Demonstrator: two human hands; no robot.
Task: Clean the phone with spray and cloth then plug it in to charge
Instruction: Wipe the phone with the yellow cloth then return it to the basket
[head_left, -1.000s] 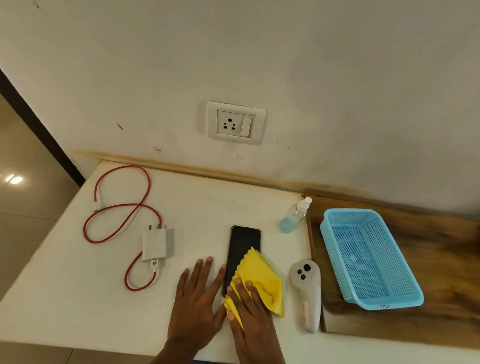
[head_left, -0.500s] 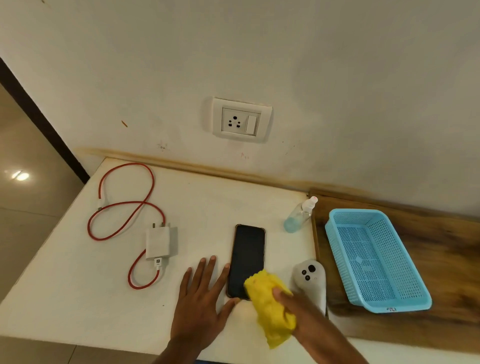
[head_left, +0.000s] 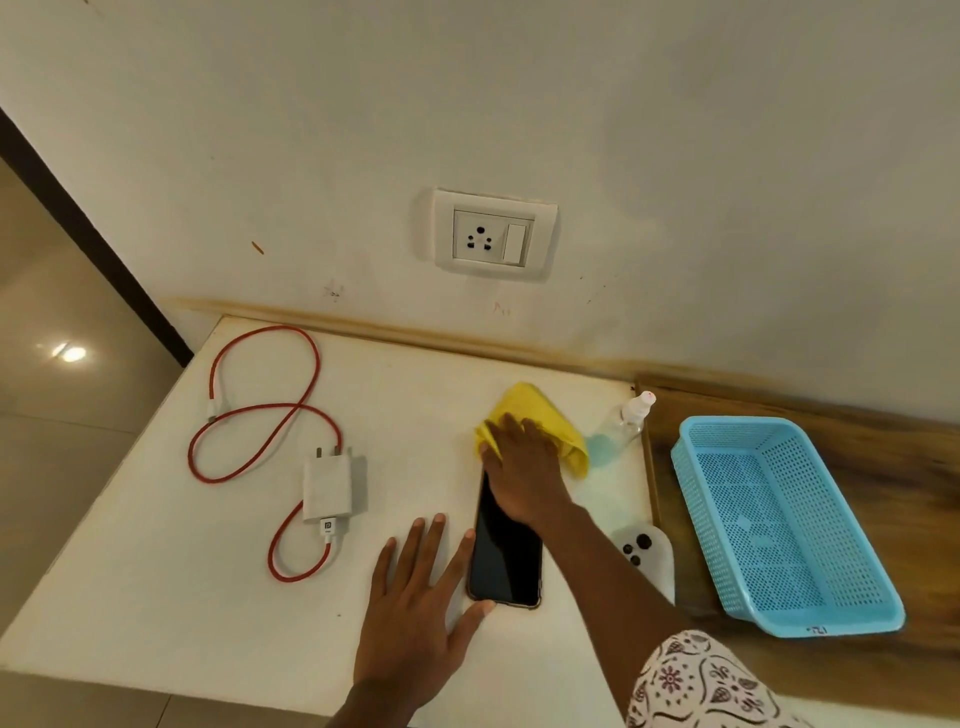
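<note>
A black phone (head_left: 506, 561) lies screen-up on the white table (head_left: 156, 571). My right hand (head_left: 519, 467) lies flat over its far end, fingers straight, pressing the yellow cloth (head_left: 540, 415) down at and beyond the phone's top edge. My left hand (head_left: 421, 587) rests flat on the table with fingers spread, its thumb touching the phone's near left corner. A small spray bottle (head_left: 621, 428) with blue liquid lies right of the cloth. The white charger (head_left: 328, 486) with its red cable (head_left: 249, 415) lies to the left. A wall socket (head_left: 491, 236) sits above the table.
A blue plastic basket (head_left: 779, 525) stands on the wooden board (head_left: 893, 457) at the right. A white phone case (head_left: 647, 558) lies between the phone and the board. The table's left edge drops to a tiled floor.
My right hand carried the yellow cloth from the phone's near end, lifted off to the right, up to its far end. My left hand stayed flat beside the phone.
</note>
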